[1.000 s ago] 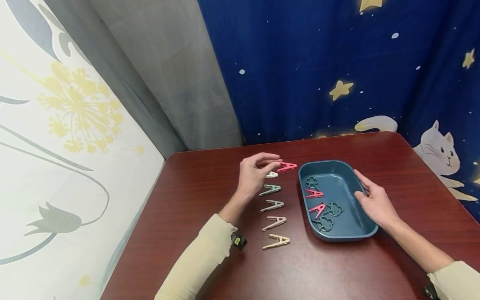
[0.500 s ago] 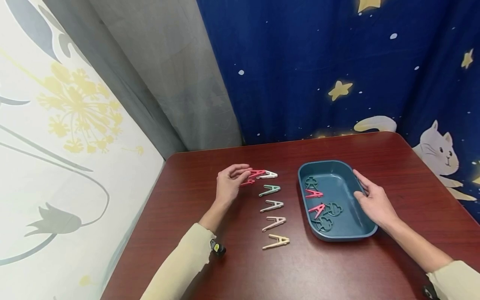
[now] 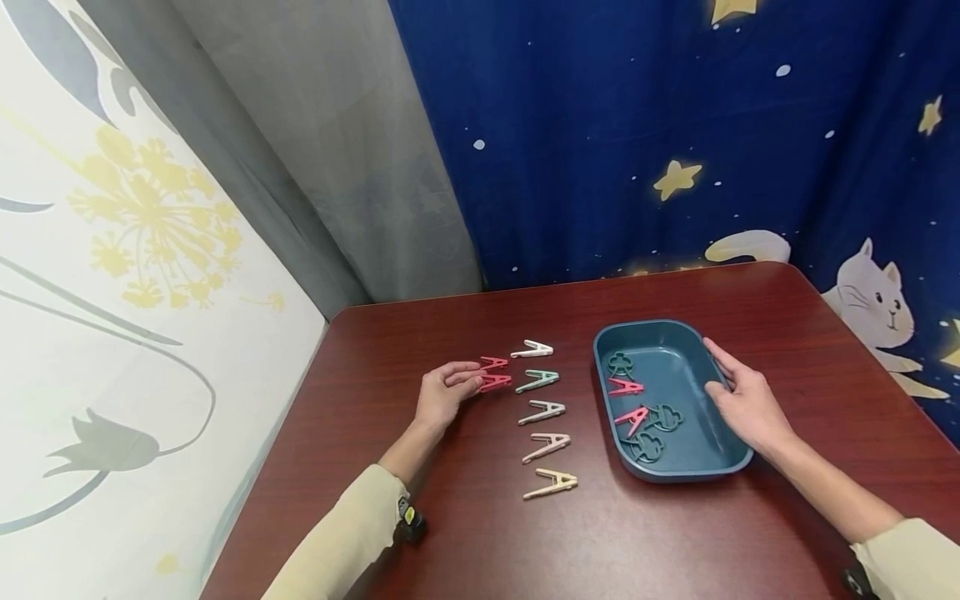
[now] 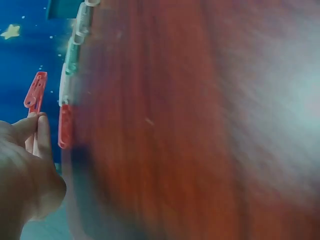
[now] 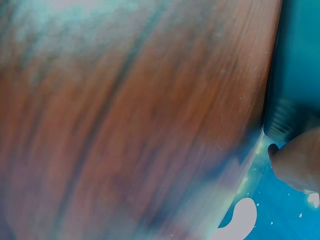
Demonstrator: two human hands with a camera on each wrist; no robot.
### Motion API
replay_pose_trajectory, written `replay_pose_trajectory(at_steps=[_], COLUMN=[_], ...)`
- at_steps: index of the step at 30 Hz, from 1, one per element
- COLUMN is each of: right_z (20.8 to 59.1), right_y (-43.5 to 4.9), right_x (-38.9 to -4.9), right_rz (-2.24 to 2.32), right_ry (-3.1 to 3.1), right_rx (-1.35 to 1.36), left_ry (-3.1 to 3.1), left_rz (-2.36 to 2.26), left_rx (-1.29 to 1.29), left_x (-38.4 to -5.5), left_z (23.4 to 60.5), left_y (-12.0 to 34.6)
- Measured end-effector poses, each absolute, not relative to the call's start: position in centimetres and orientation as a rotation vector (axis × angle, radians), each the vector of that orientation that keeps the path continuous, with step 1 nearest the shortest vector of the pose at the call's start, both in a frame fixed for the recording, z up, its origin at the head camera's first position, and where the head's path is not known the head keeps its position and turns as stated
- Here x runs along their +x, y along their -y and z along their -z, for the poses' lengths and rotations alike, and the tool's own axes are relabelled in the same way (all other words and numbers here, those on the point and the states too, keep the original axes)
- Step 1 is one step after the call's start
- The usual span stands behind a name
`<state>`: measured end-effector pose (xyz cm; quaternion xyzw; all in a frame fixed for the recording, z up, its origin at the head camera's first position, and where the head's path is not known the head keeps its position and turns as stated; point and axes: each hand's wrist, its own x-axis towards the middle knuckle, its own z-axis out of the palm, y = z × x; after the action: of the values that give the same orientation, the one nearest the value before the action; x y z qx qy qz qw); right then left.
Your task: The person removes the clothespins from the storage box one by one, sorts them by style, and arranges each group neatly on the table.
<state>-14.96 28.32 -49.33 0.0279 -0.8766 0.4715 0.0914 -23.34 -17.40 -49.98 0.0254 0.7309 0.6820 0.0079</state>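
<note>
My left hand (image 3: 441,398) pinches a red clothespin (image 3: 496,382) between thumb and fingers. In the left wrist view this clothespin (image 4: 36,92) sticks out beyond the fingertips, apart from the table. Another red clothespin (image 3: 492,362) lies on the table just behind the held one. My right hand (image 3: 752,410) grips the right wall of a blue plastic basin (image 3: 693,477), thumb at the inner side. Inside the basin, along its left, lie a red clothespin (image 3: 626,387), a second red clothespin (image 3: 634,419) and several dark green clover-shaped pieces (image 3: 666,417).
Between left hand and basin a column of clothespins runs toward me: a white clothespin (image 3: 533,349), a green clothespin (image 3: 537,380), a grey clothespin (image 3: 542,412), a pale pink clothespin (image 3: 547,447) and a yellow clothespin (image 3: 551,483). Curtains (image 3: 600,150) hang behind the brown table (image 3: 585,550).
My left hand has carried the red clothespin from beside the basin leftward past the white one, then down toward me. The right hand keeps its grip on the basin.
</note>
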Motion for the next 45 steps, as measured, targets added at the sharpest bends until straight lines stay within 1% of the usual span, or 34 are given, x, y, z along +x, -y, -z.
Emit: replay_pose_trajectory(at_steps=[6,15,20,24,37,45], right_z=[49.2,48.8,49.0,49.0,48.8,49.0], right_y=[-28.3,-28.3,-28.4,-28.4,-28.4,-28.3], right_x=[-15.0,-14.7,-14.8,-14.8,-14.6,-14.8], right_rz=[-1.397,-1.414,-1.413,-1.419,-1.408,-1.412], right_ry=[2.614,2.626,2.623,2.622,2.629,2.619], right_rx=[0.081,0.086,0.093,0.093,0.087,0.090], left_ry=[-2.254,-2.359,-2.696,-2.853,-2.921,-2.979], left_rz=[-2.063,-1.942,-1.653,-1.477,-1.404,-1.469], left_rx=[0.033,0.081,0.173,0.206,0.272,0.167], left_x=[-22.6,-22.1,-22.1,-22.0,-22.0,-22.2], left_z=[50.6,50.9,50.8,50.6,50.7,50.1], left_y=[18.6,18.6,18.5,18.6,18.2,18.3])
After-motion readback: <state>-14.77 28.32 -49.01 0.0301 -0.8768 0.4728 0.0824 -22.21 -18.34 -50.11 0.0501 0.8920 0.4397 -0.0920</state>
